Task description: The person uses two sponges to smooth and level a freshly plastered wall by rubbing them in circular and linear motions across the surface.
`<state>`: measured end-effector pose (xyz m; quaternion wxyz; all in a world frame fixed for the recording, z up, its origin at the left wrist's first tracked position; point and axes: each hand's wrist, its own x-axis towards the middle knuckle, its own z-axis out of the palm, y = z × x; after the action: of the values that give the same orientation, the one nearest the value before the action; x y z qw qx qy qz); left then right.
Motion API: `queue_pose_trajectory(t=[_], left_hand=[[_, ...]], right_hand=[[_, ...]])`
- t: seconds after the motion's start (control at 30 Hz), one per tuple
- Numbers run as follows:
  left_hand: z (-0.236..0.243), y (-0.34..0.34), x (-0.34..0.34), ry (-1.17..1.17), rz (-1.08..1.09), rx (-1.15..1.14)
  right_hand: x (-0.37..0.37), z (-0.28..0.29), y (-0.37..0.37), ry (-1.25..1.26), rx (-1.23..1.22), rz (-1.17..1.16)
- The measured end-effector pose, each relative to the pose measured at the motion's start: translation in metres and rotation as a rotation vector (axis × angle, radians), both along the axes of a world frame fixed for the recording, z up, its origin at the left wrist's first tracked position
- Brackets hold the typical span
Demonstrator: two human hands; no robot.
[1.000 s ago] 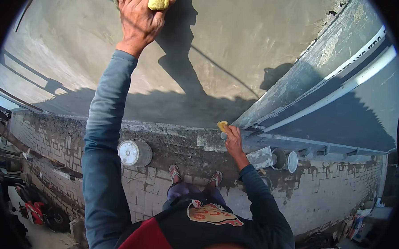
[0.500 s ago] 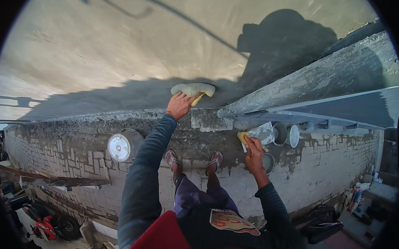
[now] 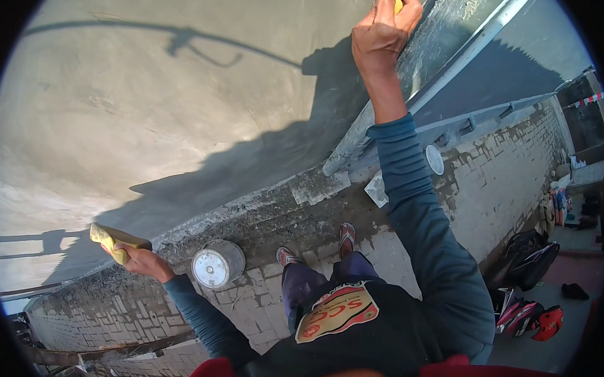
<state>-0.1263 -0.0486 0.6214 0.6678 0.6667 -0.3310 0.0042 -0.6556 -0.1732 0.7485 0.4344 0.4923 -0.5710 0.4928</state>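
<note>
My left hand (image 3: 142,261) grips a yellow sponge (image 3: 111,239) smeared with grey, near the lower left part of the smooth grey plastered wall (image 3: 150,114). Whether the sponge touches the wall, I cannot tell. Far up at the top edge, my right hand (image 3: 384,40) is closed round a yellow-handled tool (image 3: 399,3). Most of that tool lies outside the picture, so its working end is hidden. This hand is beside the rough grey ledge (image 3: 415,65) that slants along the wall's right side.
A lidded bucket (image 3: 218,264) stands on the paving left of my sandalled feet. Near my right forearm are a pale flat piece (image 3: 377,190) and a white round container (image 3: 434,160). Bags (image 3: 529,258) lie at the right. Shadows cross the wall.
My left hand has moved with the sponge from the middle of the wall's base to the far left. My right hand has risen from near the buckets to the top edge. The view has turned.
</note>
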Motion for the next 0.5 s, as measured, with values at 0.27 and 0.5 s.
queue_pose_trajectory(t=[0.27, 0.5], left_hand=[[0.197, -0.116, 0.016, -0.907, -0.141, -0.511], [0.177, -0.187, 0.018, -1.09, 0.102, -0.563]], right_hand=[[0.122, -0.309, 0.034, -1.727, 0.397, 0.205], [0.084, -0.087, -0.019, -2.0, -0.605, 0.301]])
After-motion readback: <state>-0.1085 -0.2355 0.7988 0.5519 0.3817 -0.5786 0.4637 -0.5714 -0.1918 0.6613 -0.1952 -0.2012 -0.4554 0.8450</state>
